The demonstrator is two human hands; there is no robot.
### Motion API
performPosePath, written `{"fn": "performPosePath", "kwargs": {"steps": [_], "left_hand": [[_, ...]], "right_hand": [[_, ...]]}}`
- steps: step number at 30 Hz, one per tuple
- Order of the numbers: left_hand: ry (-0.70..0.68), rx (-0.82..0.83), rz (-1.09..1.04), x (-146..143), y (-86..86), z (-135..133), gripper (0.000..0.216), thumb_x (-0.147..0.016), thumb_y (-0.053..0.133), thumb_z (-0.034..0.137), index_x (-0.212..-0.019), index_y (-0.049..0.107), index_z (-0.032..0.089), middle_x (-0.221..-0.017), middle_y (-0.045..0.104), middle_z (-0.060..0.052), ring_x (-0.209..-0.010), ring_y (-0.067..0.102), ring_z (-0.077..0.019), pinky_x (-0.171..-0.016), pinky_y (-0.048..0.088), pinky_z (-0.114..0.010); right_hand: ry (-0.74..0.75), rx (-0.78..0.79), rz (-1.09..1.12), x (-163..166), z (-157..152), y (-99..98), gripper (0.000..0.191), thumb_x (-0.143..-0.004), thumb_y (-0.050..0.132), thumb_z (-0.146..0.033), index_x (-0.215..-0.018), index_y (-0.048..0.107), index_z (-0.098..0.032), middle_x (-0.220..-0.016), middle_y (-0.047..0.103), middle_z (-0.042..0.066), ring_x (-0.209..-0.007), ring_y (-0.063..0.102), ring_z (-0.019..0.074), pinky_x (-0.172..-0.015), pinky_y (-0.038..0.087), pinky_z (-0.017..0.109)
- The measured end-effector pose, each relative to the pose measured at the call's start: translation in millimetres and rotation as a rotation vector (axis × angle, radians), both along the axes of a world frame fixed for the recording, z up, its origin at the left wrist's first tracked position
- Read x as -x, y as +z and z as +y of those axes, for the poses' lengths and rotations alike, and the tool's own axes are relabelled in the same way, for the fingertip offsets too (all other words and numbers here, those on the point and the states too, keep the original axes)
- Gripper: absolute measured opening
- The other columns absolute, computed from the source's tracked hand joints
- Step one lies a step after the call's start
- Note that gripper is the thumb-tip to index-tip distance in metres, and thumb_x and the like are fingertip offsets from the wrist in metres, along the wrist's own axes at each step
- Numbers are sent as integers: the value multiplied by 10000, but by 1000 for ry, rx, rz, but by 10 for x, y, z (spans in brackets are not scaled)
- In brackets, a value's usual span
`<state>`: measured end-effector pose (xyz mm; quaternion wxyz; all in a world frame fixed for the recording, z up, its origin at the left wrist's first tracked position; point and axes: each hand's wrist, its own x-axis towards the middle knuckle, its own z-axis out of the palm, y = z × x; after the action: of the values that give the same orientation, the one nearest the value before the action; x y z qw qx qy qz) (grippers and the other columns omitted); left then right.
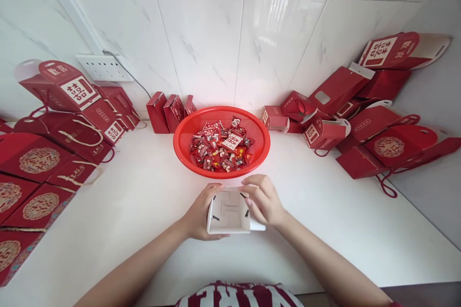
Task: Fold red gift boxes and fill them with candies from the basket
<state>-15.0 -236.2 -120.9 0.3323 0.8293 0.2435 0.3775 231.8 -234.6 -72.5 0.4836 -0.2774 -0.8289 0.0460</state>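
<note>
White-lined box [230,218], opening towards the camera, between both hands, just in front of the red plastic basket [184,141]. Left grip [200,211] clasped around the box's left side; right grip [264,199] touching the far right corner with the fingertips, firmly pinched or merely resting impossible to tell.

Smooth white desk [126,230] underneath. Behind, marbled tile wall [201,33] with white socket panel [104,68] and thin grey cable [135,79]; at the right, plain grey side wall [437,192].

One basket, one box in hand, four dark marks inside it. Three small red boxes [158,112] upright in a row left of the basket. Wrapped sweets [211,151] too many to count, with one white-faced packet [232,141] on top. Red gift boxes [54,129] at the left, four round emblems among them; red cartons [374,124] heaped at the right, too overlapped for a sure count.

Basket close to the wall, narrow gap between front rim and box. Bare desk beside both forearms, wider at the right; front edge near the printed shirt [237,295].
</note>
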Motion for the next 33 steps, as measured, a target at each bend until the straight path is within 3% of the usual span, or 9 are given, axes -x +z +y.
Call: {"fn": "performPosePath", "kwargs": {"steps": [2, 5, 8, 13, 19, 23, 27, 30, 33], "left_hand": [[23, 121, -70, 2, 2, 78, 1042, -640, 839, 439, -1490, 261, 263, -1384, 437, -169, -1276, 487, -392, -1047, 424, -604], [31, 219, -144, -20, 5, 123, 1011, -656, 844, 439, -1470, 271, 261, -1382, 472, -164, -1262, 518, -388, -1030, 447, -598], [37, 229, -124, -13, 19, 115, 1020, -638, 866, 424, -1459, 278, 280, -1390, 477, -158, -1275, 505, -394, -1033, 435, -620], [61, 239, -93, 26, -14, 100, 1042, -623, 865, 440, -1466, 269, 300, -1416, 461, -156, -1283, 492, -399, -1033, 428, -639], [117, 248, -67, -55, -96, 123, 972, -608, 877, 424, -1395, 343, 220, -1371, 503, -168, -1262, 520, -385, -1027, 451, -585], [128, 248, -73, -40, -84, 121, 969, -609, 874, 441, -1397, 353, 222, -1375, 503, -165, -1265, 522, -385, -1022, 456, -585], [118, 245, -115, 5, -44, 108, 998, -605, 879, 430, -1422, 338, 238, -1375, 502, -169, -1249, 529, -393, -1013, 453, -607], [95, 291, -131, 22, -23, 94, 1002, -631, 873, 402, -1444, 306, 253, -1406, 479, -170, -1276, 512, -385, -1040, 433, -605], [89, 316, -134, 30, -12, 80, 1019, -644, 871, 382, -1464, 280, 256, -1431, 449, -172, -1311, 480, -384, -1067, 408, -604]], "right_hand": [[-45, 52, 22, -50, 167, 198, 234, -965, 461, -194, -1162, 588, -211, -1122, 621, 126, -1058, 597, 254, -891, 494, 429], [-109, 280, -15, -49, 569, 470, 211, -1008, 414, -233, -1110, 595, -202, -1173, 615, 118, -1152, 572, 236, -1000, 457, 412], [-161, 662, -440, 66, 1083, 584, 277, -1029, 360, -278, -1150, 587, -173, -1224, 622, 139, -1171, 574, 255, -1008, 440, 420], [-10, 901, -767, 404, 1626, 467, 212, -924, 586, -311, -953, 722, -152, -1014, 722, 164, -954, 683, 331, -865, 493, 448], [379, 992, -866, 592, 1534, 492, 81, -823, 720, -324, -835, 786, -277, -977, 768, -5, -843, 702, 216, -813, 518, 329], [508, 969, -816, 473, 1481, 580, 169, -891, 622, -262, -951, 780, -265, -1032, 757, -10, -917, 688, 194, -861, 508, 308], [638, 932, -446, 282, 1445, 588, 250, -971, 524, -270, -1131, 705, -203, -1177, 696, 38, -1063, 642, 165, -966, 483, 313], [637, 917, -232, 203, 1403, 555, 213, -960, 557, -269, -1108, 684, -183, -1160, 681, 51, -1075, 631, 161, -1005, 469, 349], [672, 1031, -72, 190, 1381, 518, 107, -933, 587, -244, -962, 649, -161, -1007, 676, 39, -975, 682, 166, -933, 519, 366]]}}
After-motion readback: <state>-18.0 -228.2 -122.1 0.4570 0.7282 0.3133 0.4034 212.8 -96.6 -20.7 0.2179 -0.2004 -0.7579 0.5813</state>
